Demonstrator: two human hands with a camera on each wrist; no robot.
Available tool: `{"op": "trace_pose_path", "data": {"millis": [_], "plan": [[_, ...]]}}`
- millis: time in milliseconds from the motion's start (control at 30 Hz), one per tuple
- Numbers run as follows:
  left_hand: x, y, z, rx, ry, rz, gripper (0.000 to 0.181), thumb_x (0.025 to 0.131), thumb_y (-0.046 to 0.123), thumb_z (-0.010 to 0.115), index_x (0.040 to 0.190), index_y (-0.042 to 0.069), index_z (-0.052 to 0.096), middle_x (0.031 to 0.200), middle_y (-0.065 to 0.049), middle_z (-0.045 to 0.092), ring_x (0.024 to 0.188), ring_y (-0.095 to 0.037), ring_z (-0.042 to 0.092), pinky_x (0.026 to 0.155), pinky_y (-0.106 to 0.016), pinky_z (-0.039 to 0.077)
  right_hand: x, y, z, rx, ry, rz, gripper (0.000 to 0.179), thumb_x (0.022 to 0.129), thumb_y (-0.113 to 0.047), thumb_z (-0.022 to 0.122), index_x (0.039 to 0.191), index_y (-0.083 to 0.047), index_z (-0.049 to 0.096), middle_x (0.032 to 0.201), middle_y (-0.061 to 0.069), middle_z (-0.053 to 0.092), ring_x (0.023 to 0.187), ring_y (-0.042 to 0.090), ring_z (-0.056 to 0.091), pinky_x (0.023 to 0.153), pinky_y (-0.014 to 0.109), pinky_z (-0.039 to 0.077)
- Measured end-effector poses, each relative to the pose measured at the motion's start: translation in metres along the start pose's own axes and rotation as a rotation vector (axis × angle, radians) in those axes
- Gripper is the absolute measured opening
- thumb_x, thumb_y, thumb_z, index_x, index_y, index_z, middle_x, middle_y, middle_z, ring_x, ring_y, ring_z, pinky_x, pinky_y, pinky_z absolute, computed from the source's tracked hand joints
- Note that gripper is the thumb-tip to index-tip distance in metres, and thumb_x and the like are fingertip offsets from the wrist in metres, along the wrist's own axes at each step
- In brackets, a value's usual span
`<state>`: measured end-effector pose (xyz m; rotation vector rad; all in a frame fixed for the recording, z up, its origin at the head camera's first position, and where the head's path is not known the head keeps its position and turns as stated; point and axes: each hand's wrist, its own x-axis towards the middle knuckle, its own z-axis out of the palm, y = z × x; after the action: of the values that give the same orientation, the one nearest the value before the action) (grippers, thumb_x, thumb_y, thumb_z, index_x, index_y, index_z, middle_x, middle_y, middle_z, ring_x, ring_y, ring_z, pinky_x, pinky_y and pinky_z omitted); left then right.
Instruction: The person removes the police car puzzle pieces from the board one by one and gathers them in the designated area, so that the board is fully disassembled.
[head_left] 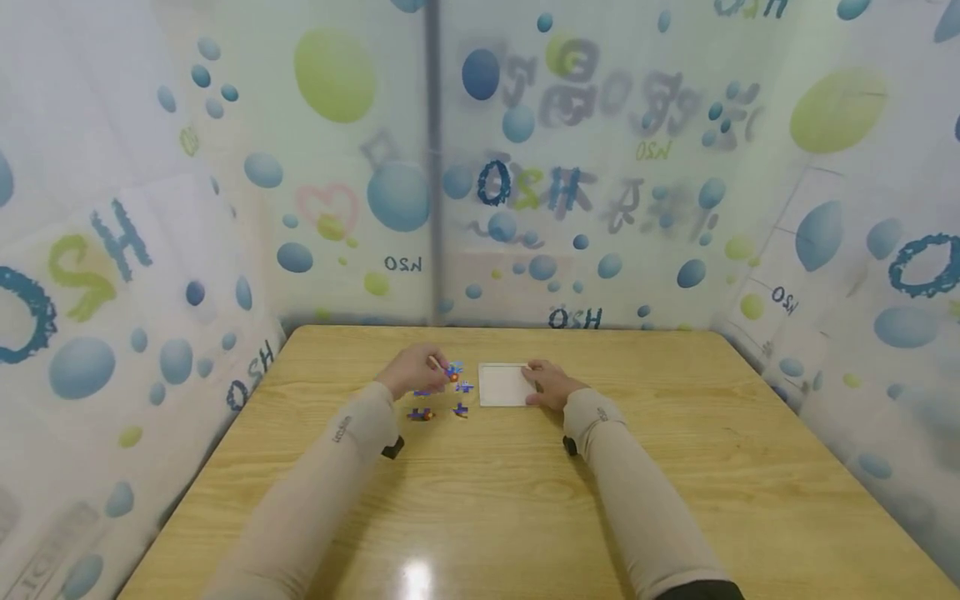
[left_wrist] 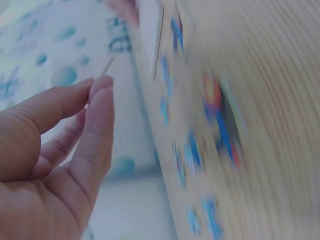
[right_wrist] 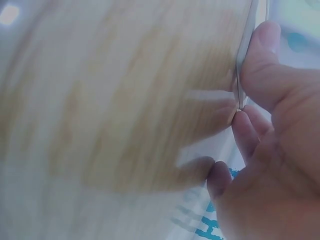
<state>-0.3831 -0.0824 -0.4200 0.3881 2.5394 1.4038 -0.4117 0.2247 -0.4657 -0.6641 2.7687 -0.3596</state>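
Observation:
My left hand [head_left: 414, 371] pinches a thin, flat piece [left_wrist: 108, 65] between thumb and fingertips; it is seen edge-on in the left wrist view, just above several blue jigsaw puzzle pieces [head_left: 465, 387]. One of these, a red-and-blue jigsaw piece [left_wrist: 221, 131], shows blurred on the wood. To their right lies a white, shallow-rimmed puzzle tray [head_left: 501, 386], flat on the table. My right hand [head_left: 553, 386] grips the tray's right edge, with the thumb at its near corner and the fingers farther back. In the right wrist view the tray's thin edge [right_wrist: 245, 50] touches the thumb.
The wooden table [head_left: 480, 500] reaches back to a curtain [head_left: 600, 250] printed with blue and green drops. Similar curtains enclose both sides. Other jigsaw pieces [head_left: 422, 414] lie below the left hand, close to the wrist.

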Motion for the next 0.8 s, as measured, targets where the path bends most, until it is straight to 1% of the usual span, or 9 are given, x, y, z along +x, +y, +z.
{"op": "trace_pose_path", "data": {"millis": [67, 133, 200, 267, 400, 500, 600, 667, 800], "plan": [[-0.013, -0.008, -0.018, -0.007, -0.010, -0.031, 0.015, 0.093, -0.004, 0.066, 0.106, -0.006, 0.059, 0.098, -0.020, 0.070, 0.091, -0.037, 0.071, 0.085, -0.045, 0.060, 0.000, -0.001, 0.000, -0.012, -0.005, -0.004, 0.070, 0.104, -0.028, 0.058, 0.159, -0.001, 0.024, 0.164, 0.024, 0.018, 0.150, 0.044, 0.018, 0.119, 0.058, 0.023], [-0.024, -0.017, -0.031, -0.012, -0.023, -0.049, 0.015, 0.094, -0.004, 0.065, 0.107, -0.007, 0.058, 0.099, -0.021, 0.069, 0.090, -0.036, 0.071, 0.084, -0.043, 0.060, -0.002, -0.002, -0.001, -0.024, -0.006, -0.006, 0.070, 0.105, -0.029, 0.057, 0.159, -0.001, 0.023, 0.164, 0.024, 0.018, 0.150, 0.044, 0.018, 0.120, 0.057, 0.023], [-0.032, -0.024, -0.040, -0.018, -0.029, -0.071, 0.014, 0.093, -0.004, 0.066, 0.105, -0.008, 0.058, 0.099, -0.020, 0.069, 0.087, -0.032, 0.071, 0.082, -0.041, 0.061, -0.003, -0.003, -0.002, -0.023, -0.001, -0.006, 0.069, 0.105, -0.027, 0.057, 0.159, 0.000, 0.024, 0.164, 0.025, 0.019, 0.150, 0.045, 0.018, 0.120, 0.057, 0.023], [-0.038, -0.031, -0.046, -0.017, -0.032, -0.087, 0.014, 0.092, -0.004, 0.069, 0.101, -0.007, 0.059, 0.098, -0.019, 0.069, 0.083, -0.027, 0.070, 0.081, -0.040, 0.061, -0.005, -0.004, -0.003, -0.028, 0.005, -0.001, 0.068, 0.105, -0.027, 0.057, 0.159, 0.001, 0.024, 0.163, 0.025, 0.019, 0.150, 0.045, 0.018, 0.120, 0.057, 0.022], [-0.046, -0.041, -0.050, -0.026, -0.034, -0.119, 0.014, 0.090, -0.006, 0.071, 0.097, -0.006, 0.059, 0.096, -0.018, 0.070, 0.081, -0.024, 0.070, 0.081, -0.040, 0.061, -0.007, -0.006, -0.004, -0.015, 0.011, 0.015, 0.068, 0.105, -0.026, 0.057, 0.159, 0.000, 0.024, 0.164, 0.025, 0.019, 0.150, 0.044, 0.017, 0.120, 0.057, 0.021], [-0.050, -0.048, -0.047, -0.002, -0.010, -0.148, 0.014, 0.088, -0.007, 0.072, 0.094, -0.006, 0.060, 0.091, -0.016, 0.068, 0.077, -0.023, 0.069, 0.077, -0.038, 0.062, -0.007, -0.007, -0.003, -0.009, 0.010, 0.013, 0.067, 0.105, -0.026, 0.056, 0.159, -0.001, 0.024, 0.164, 0.025, 0.019, 0.150, 0.044, 0.017, 0.120, 0.057, 0.021], [-0.051, -0.055, -0.045, 0.039, 0.031, -0.181, 0.015, 0.086, -0.009, 0.074, 0.089, -0.004, 0.060, 0.087, -0.014, 0.065, 0.071, -0.020, 0.068, 0.070, -0.034, 0.062, -0.007, -0.008, -0.001, -0.007, 0.004, 0.005, 0.068, 0.105, -0.026, 0.056, 0.159, -0.001, 0.024, 0.164, 0.025, 0.018, 0.150, 0.045, 0.017, 0.120, 0.058, 0.021], [-0.051, -0.058, -0.044, 0.073, 0.054, -0.192, 0.016, 0.085, -0.009, 0.075, 0.086, -0.003, 0.060, 0.086, -0.013, 0.064, 0.068, -0.018, 0.067, 0.067, -0.031, 0.061, -0.006, -0.007, -0.001, -0.003, 0.002, 0.001, 0.068, 0.105, -0.026, 0.056, 0.159, -0.001, 0.023, 0.164, 0.025, 0.018, 0.150, 0.045, 0.017, 0.120, 0.058, 0.021], [-0.050, -0.060, -0.044, 0.143, 0.076, -0.191, 0.016, 0.084, -0.007, 0.076, 0.082, -0.001, 0.062, 0.086, -0.012, 0.065, 0.067, -0.018, 0.066, 0.063, -0.029, 0.059, -0.005, -0.006, -0.002, -0.006, 0.006, -0.003, 0.067, 0.106, -0.026, 0.055, 0.159, -0.001, 0.023, 0.164, 0.025, 0.017, 0.150, 0.045, 0.016, 0.120, 0.059, 0.021]]}}
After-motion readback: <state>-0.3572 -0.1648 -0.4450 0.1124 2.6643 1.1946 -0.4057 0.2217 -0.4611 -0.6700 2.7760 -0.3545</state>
